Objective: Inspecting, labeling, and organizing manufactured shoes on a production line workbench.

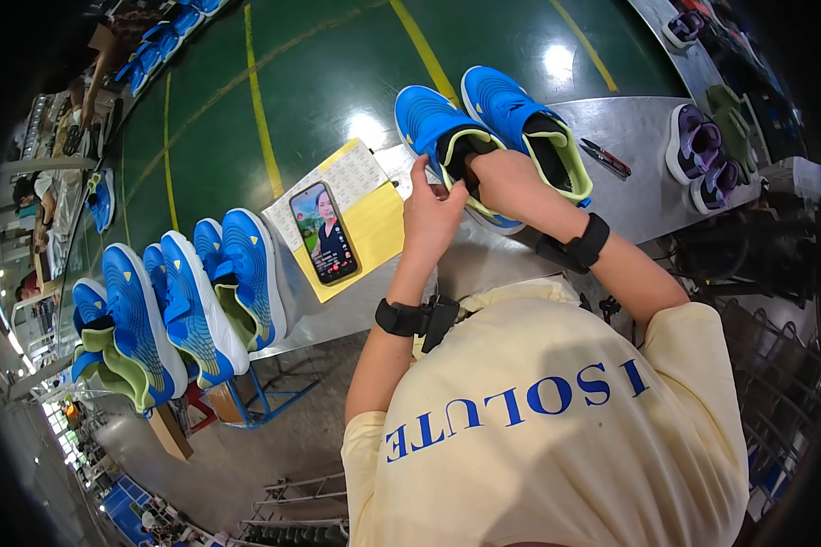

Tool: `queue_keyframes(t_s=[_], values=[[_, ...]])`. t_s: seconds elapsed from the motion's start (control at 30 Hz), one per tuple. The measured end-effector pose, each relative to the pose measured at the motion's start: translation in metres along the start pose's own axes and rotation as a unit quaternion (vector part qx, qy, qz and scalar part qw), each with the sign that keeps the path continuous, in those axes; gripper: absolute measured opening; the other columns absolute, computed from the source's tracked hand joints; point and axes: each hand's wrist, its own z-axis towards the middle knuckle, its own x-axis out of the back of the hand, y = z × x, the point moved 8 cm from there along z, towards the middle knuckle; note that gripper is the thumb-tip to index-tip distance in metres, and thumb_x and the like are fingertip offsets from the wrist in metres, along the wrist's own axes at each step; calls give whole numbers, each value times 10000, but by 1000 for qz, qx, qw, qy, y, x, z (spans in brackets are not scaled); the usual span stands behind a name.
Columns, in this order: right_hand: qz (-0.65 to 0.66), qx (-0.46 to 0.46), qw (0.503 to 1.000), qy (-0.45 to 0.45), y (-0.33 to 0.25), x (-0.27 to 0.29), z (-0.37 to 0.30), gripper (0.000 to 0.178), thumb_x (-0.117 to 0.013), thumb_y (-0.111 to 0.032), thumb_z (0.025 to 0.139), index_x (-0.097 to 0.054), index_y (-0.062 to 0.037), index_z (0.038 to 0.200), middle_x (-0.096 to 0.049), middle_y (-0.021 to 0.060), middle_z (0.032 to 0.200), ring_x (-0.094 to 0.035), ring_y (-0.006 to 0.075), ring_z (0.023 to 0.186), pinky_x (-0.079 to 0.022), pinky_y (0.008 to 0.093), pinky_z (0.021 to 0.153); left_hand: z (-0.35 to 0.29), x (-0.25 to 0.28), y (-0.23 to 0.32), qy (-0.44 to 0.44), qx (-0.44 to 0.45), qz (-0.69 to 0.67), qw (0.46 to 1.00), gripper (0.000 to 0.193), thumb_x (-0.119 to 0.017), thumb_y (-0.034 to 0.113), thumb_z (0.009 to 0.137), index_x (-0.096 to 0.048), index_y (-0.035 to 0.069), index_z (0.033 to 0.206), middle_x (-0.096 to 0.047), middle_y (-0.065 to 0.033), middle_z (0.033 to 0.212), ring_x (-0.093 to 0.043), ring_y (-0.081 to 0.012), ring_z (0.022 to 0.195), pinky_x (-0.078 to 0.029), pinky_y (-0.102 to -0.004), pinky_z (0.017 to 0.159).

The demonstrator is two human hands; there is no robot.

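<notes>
A blue sneaker [426,113] with a lime lining and dark collar stands on the metal tabletop in front of me, toe pointing away. My left hand [431,217] grips the near left side of its opening, thumb and forefinger at the collar. Inside that opening, the curled fingers of my right hand [517,189] reach down, their tips hidden by the collar. Close on the right stands the matching blue sneaker [502,102], its lime-lined opening facing me and untouched by either hand.
A phone [325,232] with a lit screen lies on yellow and printed paper [374,239]. Several blue sneakers [192,305] lean at the table's left edge. A dark red-and-black tool [605,159] and purple shoes [693,146] lie right. Beyond is a green belt [328,82] with yellow lines.
</notes>
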Motion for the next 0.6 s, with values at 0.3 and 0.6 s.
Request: queue_keyframes(t_s=[0.3,0.6], values=[[301,-58,923,234,88,88,-63,140,-620,-113,780,-589,-71,910,-632,83,710,-622,187,644,-480,297,606,-5,15,33,31,-76,190,978,724,-601,349,789,-310,-35,1329,-634,-222,909,-623,-384,845,-474,-415,781],[293,-112,941,126,142,14,-52,680,-696,-226,709,-410,-72,1307,-577,202,1133,-568,328,1033,-457,380,871,-27,-62,178,50,-507,300,807,545,-733,199,687,-497,6,1140,-559,-175,1067,-525,-341,1011,-443,-406,840]])
